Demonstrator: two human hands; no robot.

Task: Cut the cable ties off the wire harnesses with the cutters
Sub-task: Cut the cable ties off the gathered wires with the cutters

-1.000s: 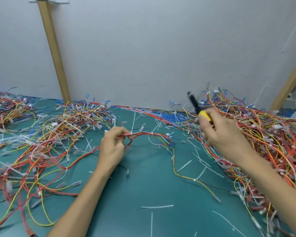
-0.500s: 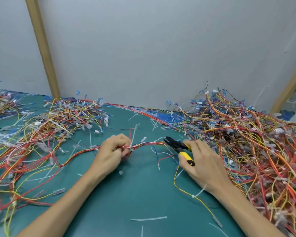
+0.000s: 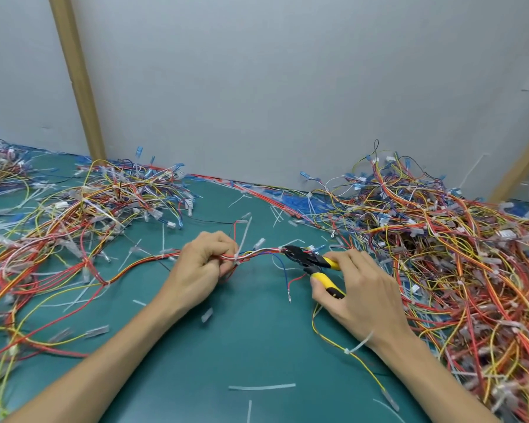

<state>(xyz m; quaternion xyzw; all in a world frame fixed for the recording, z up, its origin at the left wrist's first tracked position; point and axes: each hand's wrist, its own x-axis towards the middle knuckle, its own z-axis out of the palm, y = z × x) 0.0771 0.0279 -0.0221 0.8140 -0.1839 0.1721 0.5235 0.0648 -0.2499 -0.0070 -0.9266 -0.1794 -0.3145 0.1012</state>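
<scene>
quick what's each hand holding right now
Left hand: grips the wire harness.
Right hand: holds the cutters, tips at the harness.

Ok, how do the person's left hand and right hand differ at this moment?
The left hand is curled tightly round a thin bundle of red and white wires; the right hand holds black cutters with yellow handles. The left hand lies over bare green mat; the right hand lies beside the large tangled heap of coloured harnesses. Both work on the same bundle: the cutters' tip meets it.
</scene>
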